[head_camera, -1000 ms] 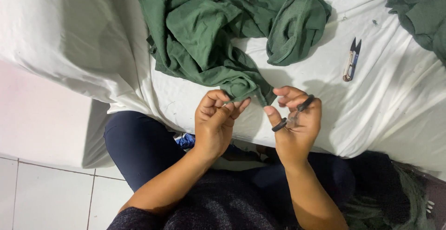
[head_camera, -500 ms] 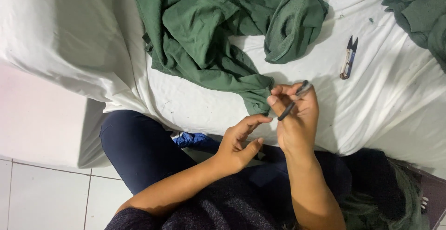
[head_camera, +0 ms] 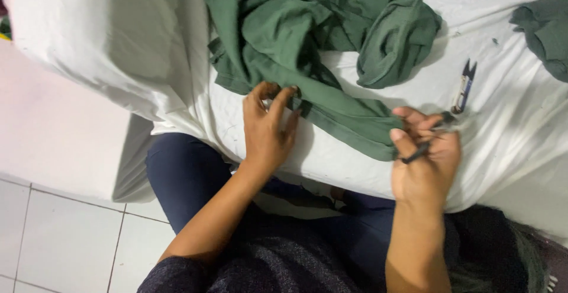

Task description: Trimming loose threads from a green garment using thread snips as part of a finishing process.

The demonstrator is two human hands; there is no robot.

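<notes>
Two bare hands work at the near edge of a bed covered with a white sheet (head_camera: pixel 520 151), where a rumpled green garment (head_camera: pixel 307 38) lies heaped toward the far side with one long hem trailing down to the near edge. A second ago both hands sat close together at the tip of that hem; now they are well apart. The left hand (head_camera: pixel 266 127) has travelled up along the folded edge and its grip is pressed onto the cloth, thumb and fingers pinching the hem. The right hand (head_camera: pixel 423 157) has drawn away to the right, just beside the lower end of the hem, its fingers curled tightly around a small dark slender tool (head_camera: pixel 417 153); motion blur hides what kind of tool it is, and no thread can be made out. The spreading of the hands suggests the hem is being stretched or a length pulled out between them, though that is only a judgement. Thread snips (head_camera: pixel 464 87) with blue handles lie untouched on the sheet beyond the right hand, and another green piece (head_camera: pixel 547 32) sits at the far right edge of the bed
</notes>
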